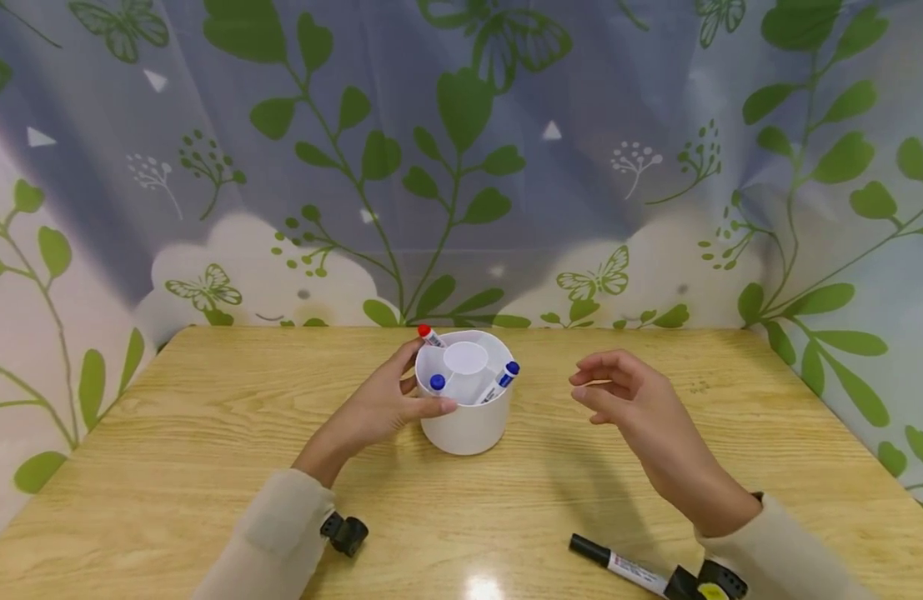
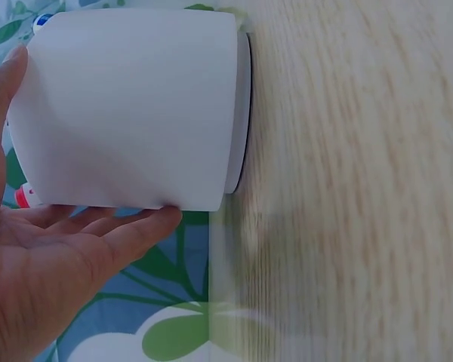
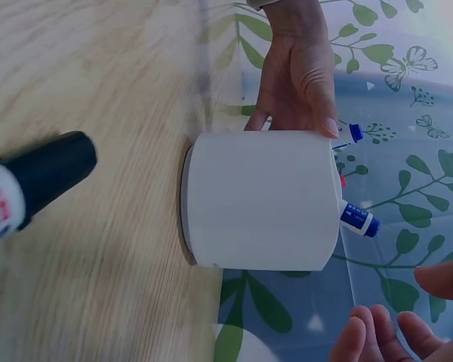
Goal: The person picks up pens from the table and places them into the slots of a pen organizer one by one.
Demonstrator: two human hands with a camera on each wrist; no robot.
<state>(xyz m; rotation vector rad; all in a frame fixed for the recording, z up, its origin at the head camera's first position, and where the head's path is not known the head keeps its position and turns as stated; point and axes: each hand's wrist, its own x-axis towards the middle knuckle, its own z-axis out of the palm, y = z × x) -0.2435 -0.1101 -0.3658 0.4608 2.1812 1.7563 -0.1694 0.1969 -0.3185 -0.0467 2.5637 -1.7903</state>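
Observation:
A round white pen organizer [image 1: 464,429] with compartments stands upright on the table. My left hand [image 1: 374,406] grips its left side, the thumb at the front rim and the fingers round the far side; the left wrist view shows the fingers along the white wall. Inside lean a red-capped marker [image 1: 429,335], a blue-capped marker [image 1: 438,383] by my left thumb, and another blue-capped marker [image 1: 500,381] at the right. My right hand [image 1: 644,412] hovers right of the organizer, fingers loosely bent, holding nothing. A black-capped marker [image 1: 626,569] lies on the table near my right wrist.
The wooden table [image 1: 228,400] reaches back to a curtain [image 1: 401,167] printed with green leaves and butterflies, which also hangs along both sides. Dark bands with small devices [image 1: 345,533] sit at both wrists.

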